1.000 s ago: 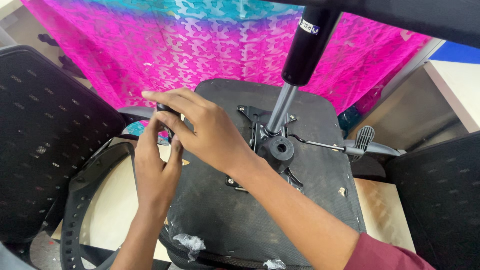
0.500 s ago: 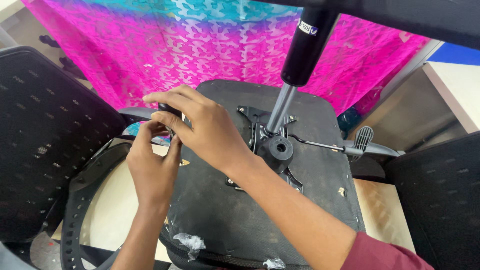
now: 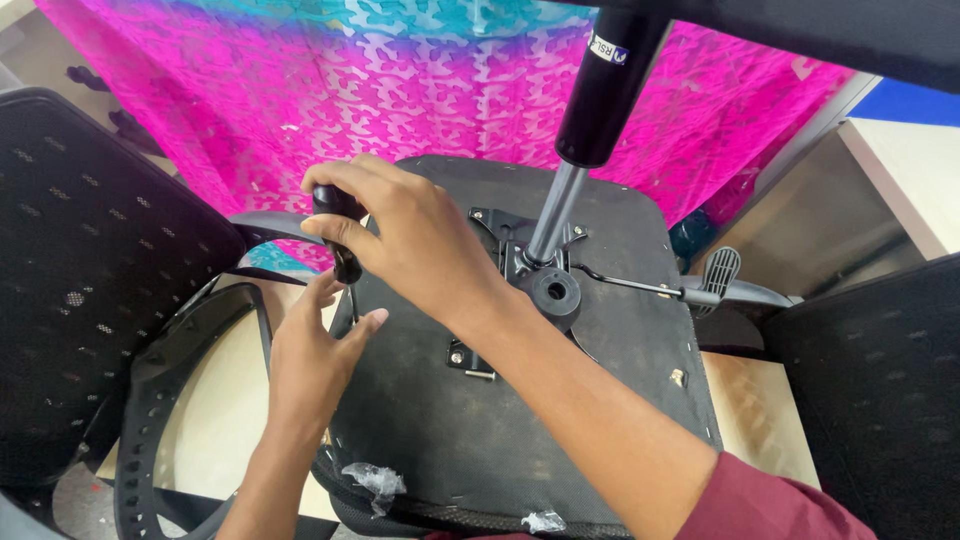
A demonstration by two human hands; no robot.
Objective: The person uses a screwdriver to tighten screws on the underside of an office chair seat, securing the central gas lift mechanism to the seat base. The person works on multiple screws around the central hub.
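Observation:
An upturned office chair seat [image 3: 540,440] lies underside up, black and dusty, with its metal mechanism plate and gas-lift cylinder [image 3: 590,110] rising from the middle. My right hand [image 3: 410,240] is closed around the black handle of a screwdriver [image 3: 342,230], held upright at the seat's left edge. Its thin shaft points down to the seat. My left hand [image 3: 315,345] sits just below, fingers pinching near the shaft's tip. What lies under the tip is hidden by the fingers.
A black mesh chair back [image 3: 90,260] stands at the left, a curved plastic armrest frame [image 3: 170,400] beside it. A lever with a paddle handle [image 3: 715,280] sticks out to the right. Pink and teal cloth [image 3: 400,90] hangs behind. Another black mesh panel [image 3: 880,380] is at the right.
My right hand has turned the screwdriver handle a little and lifted slightly. The left hand has stayed at the shaft's tip by the seat edge.

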